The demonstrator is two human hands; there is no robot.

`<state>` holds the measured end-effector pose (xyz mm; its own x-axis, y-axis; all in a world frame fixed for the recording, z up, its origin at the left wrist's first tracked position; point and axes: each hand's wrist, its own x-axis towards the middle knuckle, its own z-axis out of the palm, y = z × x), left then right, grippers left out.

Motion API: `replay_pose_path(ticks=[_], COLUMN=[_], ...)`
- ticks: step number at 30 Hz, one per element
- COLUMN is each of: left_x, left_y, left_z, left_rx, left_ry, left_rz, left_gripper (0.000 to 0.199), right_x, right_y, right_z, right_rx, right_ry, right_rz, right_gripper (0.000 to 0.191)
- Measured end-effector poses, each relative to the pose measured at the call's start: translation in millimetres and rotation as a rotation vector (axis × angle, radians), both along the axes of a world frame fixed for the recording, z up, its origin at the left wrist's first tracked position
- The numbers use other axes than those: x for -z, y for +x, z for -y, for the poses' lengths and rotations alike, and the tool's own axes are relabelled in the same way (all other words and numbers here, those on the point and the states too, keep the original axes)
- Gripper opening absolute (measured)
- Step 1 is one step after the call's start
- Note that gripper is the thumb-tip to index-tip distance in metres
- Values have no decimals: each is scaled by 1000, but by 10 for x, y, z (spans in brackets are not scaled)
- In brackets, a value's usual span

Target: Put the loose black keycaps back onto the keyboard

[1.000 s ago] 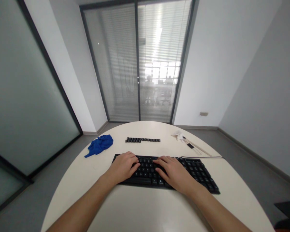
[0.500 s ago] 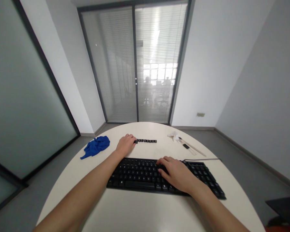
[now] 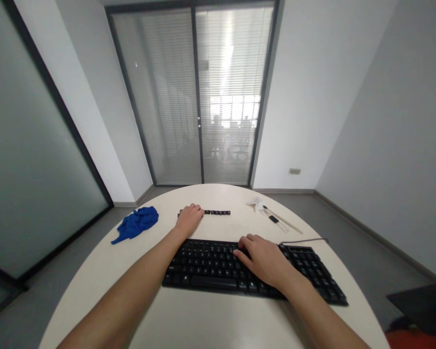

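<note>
A black keyboard [image 3: 214, 283] lies across the white round table. Beyond it is a row of small black keycaps [image 3: 221, 213]. My left hand [image 3: 190, 219] rests over the row's left part, fingers bent down and close together. It covers some keycaps, and a few show past its left side. Whatever lies under its fingertips is hidden. My right hand [image 3: 263, 257] lies palm down over the right-centre keys of the keyboard. Its thumb and index finger are apart, with no held object visible between them.
A crumpled blue cloth [image 3: 137, 223] is at the table's left edge. On the right lie a thin pale stick [image 3: 285, 220], a black-handled wire tool [image 3: 273, 219] and a white fluffy bundle [image 3: 256, 203]. The keyboard cable [image 3: 305, 240] runs toward the right edge of the white table [image 3: 189, 320].
The view has shifted slightly. My left hand has moved a little right along the row, uncovering keycaps on its left. My right thumb and index finger stay spread over the keys.
</note>
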<state>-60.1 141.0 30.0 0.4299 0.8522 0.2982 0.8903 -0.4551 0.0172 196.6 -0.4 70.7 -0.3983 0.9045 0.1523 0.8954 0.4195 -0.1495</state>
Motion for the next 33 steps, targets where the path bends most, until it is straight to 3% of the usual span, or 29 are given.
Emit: replay_pose_path(ticks=[4,9,16,21,26,33], left_x=[-69,-168,-38,21,12,3], left_y=[42,19,-152,-161,-152,-146], left_z=[131,577,1162,1221,1182,1143], left_rx=[14,27,114,204,211,221], left_ry=[11,25,-128,-219,-242,-254], left_rz=[52,150,594,633,623,551], left_gripper=[15,17,16,18,15,17], right_x=[36,88,130,167,241,286], right_y=[11,-16,-119,-196,-319,-408], right_z=[-21,-44,-45,-38,20,55], right_rx=[3,23,72,-12,-164,-230], right_ry=[24,48,162,179,129,72], right_rz=[1,69,113,-55,-215,-247], right_gripper=[26,28,29,26,27,32])
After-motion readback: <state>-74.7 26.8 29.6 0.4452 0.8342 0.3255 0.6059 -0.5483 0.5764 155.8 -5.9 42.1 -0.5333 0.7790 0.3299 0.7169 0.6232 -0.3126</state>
